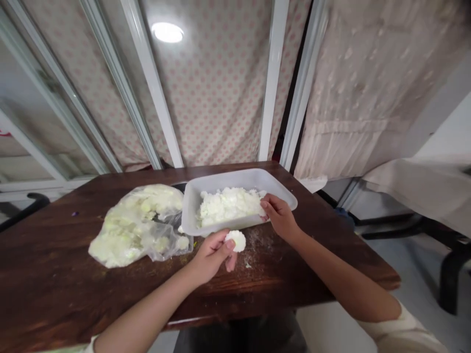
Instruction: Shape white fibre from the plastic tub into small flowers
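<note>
My left hand (217, 252) pinches a small round white flower-shaped piece (238, 240) with a scalloped edge and a pale greenish centre. It is held just in front of the near wall of a translucent white plastic tub (250, 177). Inside the tub lies a heap of similar white pieces (230, 203). Over the tub's right end is my right hand (280, 213), thumb and fingers closed together. White material shows at those fingertips, but I cannot tell whether it is gripped or part of the heap behind.
Left of the tub, a clear plastic bag (128, 230) full of pale yellow-green and white pieces lies on the dark wooden table (47, 274). Small white crumbs (248, 265) are scattered near my hands. Behind the table hang dotted curtains (217, 88); black chair parts (451, 274) stand at right.
</note>
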Demonstrator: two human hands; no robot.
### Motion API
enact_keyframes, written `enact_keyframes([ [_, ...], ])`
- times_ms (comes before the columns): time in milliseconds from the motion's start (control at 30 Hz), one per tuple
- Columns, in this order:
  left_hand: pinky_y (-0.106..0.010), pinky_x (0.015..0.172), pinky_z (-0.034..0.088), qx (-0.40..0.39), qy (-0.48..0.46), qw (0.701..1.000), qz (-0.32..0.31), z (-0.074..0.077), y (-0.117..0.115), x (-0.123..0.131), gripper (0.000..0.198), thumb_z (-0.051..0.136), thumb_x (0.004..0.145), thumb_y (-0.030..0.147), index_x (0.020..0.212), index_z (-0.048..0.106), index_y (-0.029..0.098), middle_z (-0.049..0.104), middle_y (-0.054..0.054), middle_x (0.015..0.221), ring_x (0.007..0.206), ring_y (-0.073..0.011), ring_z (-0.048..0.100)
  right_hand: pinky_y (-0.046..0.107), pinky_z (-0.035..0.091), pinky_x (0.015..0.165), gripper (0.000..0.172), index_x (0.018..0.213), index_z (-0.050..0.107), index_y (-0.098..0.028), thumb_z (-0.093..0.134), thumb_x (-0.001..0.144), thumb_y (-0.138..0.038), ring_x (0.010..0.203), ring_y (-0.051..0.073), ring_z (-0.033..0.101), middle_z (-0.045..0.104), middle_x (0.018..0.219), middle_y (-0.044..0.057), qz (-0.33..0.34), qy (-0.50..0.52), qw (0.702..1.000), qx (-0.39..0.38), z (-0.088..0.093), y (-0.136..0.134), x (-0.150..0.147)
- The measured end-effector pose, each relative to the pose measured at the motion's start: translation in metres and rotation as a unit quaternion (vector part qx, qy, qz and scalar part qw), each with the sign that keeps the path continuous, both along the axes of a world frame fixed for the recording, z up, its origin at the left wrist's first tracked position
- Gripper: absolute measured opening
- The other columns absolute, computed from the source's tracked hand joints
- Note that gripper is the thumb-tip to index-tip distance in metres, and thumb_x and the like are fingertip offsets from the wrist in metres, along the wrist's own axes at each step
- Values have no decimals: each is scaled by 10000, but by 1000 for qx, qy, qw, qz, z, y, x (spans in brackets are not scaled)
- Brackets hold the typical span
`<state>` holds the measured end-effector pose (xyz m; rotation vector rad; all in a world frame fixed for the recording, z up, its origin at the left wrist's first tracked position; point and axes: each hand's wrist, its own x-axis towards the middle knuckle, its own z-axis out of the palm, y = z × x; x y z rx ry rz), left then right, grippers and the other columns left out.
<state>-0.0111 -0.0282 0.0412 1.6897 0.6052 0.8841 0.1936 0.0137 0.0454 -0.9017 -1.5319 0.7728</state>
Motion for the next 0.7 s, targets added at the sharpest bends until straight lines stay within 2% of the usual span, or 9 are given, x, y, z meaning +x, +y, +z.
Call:
enact_keyframes([
  [100, -251, 488, 381, 15, 14, 1000, -1, 11, -1, -2, 352, 413, 827, 508, 697, 459, 184, 506, 17, 471, 447, -100, 464, 226, 324, 494, 295, 688, 432, -189, 458, 830, -447, 484, 95, 403, 400, 512, -51, -120, -91, 988, 26, 11, 24, 10],
  [167, -276, 523, 397, 28, 54, 998, -3, 17, 0, 2, 306, 434, 831, 454, 670, 462, 196, 533, 1, 517, 495, -119, 488, 244, 355, 553, 226, 824, 470, -186, 507, 802, -408, 544, 111, 445, 457, 588, -41, -137, -175, 975, 28, 15, 42, 14],
  [267, -285, 534, 395, 41, 102, 994, 12, 28, 6, 12, 300, 444, 833, 421, 633, 444, 198, 537, -7, 549, 516, -125, 489, 288, 402, 668, 379, 1024, 466, -163, 580, 745, -393, 692, 140, 520, 552, 834, 34, -148, -255, 955, 9, 26, 61, 14],
  [333, -274, 539, 393, 45, 114, 992, 35, 42, 13, 19, 324, 432, 839, 427, 619, 426, 189, 521, 1, 537, 503, -109, 476, 307, 412, 710, 380, 1034, 481, -153, 549, 768, -416, 760, 155, 537, 557, 924, 73, -148, -260, 954, 9, 42, 65, 10],
  [400, -254, 531, 387, 52, 124, 989, 58, 63, 19, 22, 355, 412, 843, 447, 609, 403, 181, 523, 8, 535, 496, -95, 472, 309, 417, 725, 338, 964, 516, -163, 461, 824, -466, 785, 162, 548, 580, 887, 64, -87, -251, 964, 16, 64, 60, 8],
  [500, -230, 524, 372, 122, 165, 977, 61, 103, 19, 19, 358, 391, 847, 452, 633, 436, 169, 542, 10, 590, 532, -88, 470, 298, 434, 708, 421, 946, 544, -162, 350, 865, -527, 784, 158, 561, 595, 863, 66, 81, -240, 967, 7, 101, 42, 10],
  [567, -220, 506, 346, 182, 204, 957, 94, 126, 15, 13, 356, 393, 846, 446, 648, 473, 162, 528, 14, 589, 540, -87, 462, 299, 447, 725, 479, 1025, 542, -165, 306, 871, -553, 818, 162, 575, 605, 905, 77, 190, -216, 958, 2, 119, 24, 13],
  [633, -216, 502, 345, 217, 210, 943, 137, 140, 13, 7, 349, 398, 843, 443, 664, 491, 159, 533, 12, 598, 553, -93, 475, 301, 455, 737, 536, 1077, 539, -172, 285, 858, -590, 848, 171, 581, 608, 926, 87, 232, -186, 954, 22, 129, 7, 15],
  [700, -216, 513, 361, 233, 201, 935, 178, 145, 15, 3, 341, 394, 846, 440, 693, 509, 158, 556, 5, 624, 565, -98, 494, 291, 461, 729, 494, 1098, 540, -186, 359, 845, -570, 865, 173, 581, 608, 934, 83, 225, -182, 957, 35, 132, -7, 13],
])
